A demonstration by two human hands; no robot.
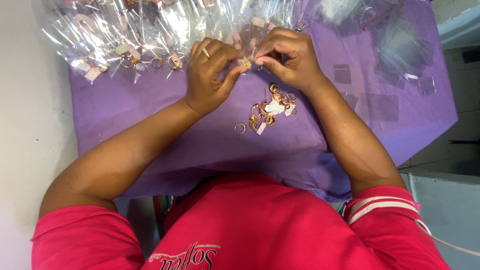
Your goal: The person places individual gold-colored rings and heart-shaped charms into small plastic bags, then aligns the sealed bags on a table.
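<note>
My left hand (210, 72) and my right hand (290, 57) meet above a purple cloth (150, 115), fingertips pinched together on a small gold ring with a tag (246, 62). A gold band sits on one finger of my left hand. Just below the hands lies a small heap of gold rings with white and pink tags (270, 107), with one loose ring (240, 128) slightly apart at its left. The held ring is mostly hidden by my fingers.
Clear plastic sleeves with bagged rings (130, 37) pile along the far left and centre of the cloth. Empty clear sleeves (395, 45) lie at the far right. The cloth's right edge drops off to a tiled floor (460, 135).
</note>
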